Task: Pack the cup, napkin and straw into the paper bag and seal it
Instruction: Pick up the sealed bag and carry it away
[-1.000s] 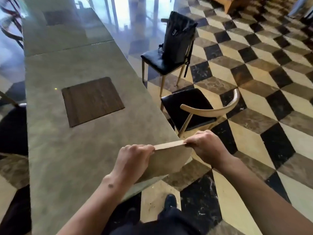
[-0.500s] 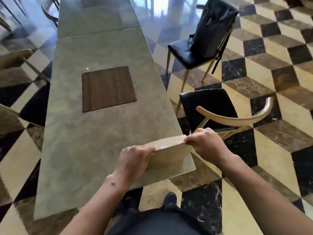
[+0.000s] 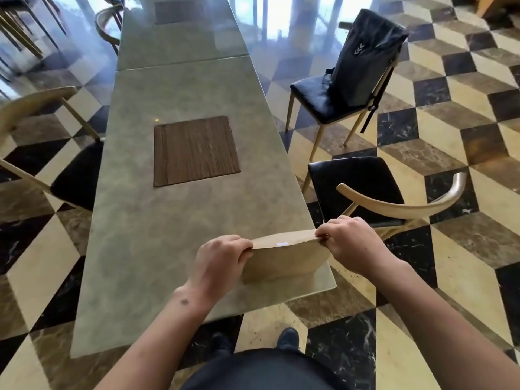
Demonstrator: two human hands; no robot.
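One paper bag (image 3: 281, 263), two hands on it. Cup, napkin and straw not visible from outside the bag.

Bag stands upright on the near right corner of the surface (image 3: 168, 235), close to the edge. Plain brown kraft paper, top folded flat into a strip, small white patch on the middle of the fold. Front panel bows outward slightly.

Left hand (image 3: 222, 263) has its fingers closed on the left end of the folded top, knuckles up. Right hand (image 3: 349, 243) has its fingers closed on the right end of the same fold. Both forearms bare.

Surface is grey-green stone look, long and narrow. One dark wooden inlay square (image 3: 195, 150) just past the bag, centred; a second inlay (image 3: 180, 11) on the next slab at the far end. Rest of the slab bare, bag sits free on all sides.

Four chairs clearly in view: black-seat armchair (image 3: 365, 187) just right of the bag, chair with a black backpack (image 3: 363, 57) farther right, one armchair (image 3: 42, 153) left, another (image 3: 108, 26) far left. Floor is cube-pattern marble. Two dark shoes (image 3: 287, 337) below the near edge.
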